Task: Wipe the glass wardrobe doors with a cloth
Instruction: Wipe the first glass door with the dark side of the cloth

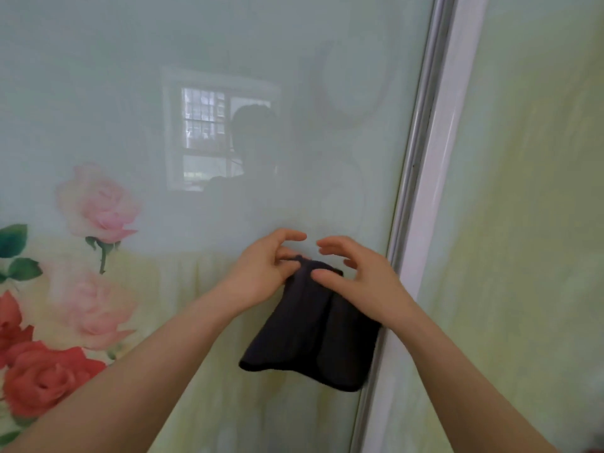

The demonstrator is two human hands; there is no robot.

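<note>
A dark cloth (pixel 313 335) hangs folded in front of the left glass wardrobe door (pixel 228 76), which is pale green with printed roses. My left hand (pixel 264 273) pinches the cloth's top edge between thumb and fingers. Just to the right, my right hand (pixel 356 276) has its fingers spread and lightly curved, and its thumb rests on the cloth's top. A second glass door (pixel 529 191) stands to the right.
A white and metal vertical frame (pixel 434 158) separates the two doors. Printed pink and red roses (pixel 98 204) cover the lower left of the glass. The glass reflects a window and a person's silhouette.
</note>
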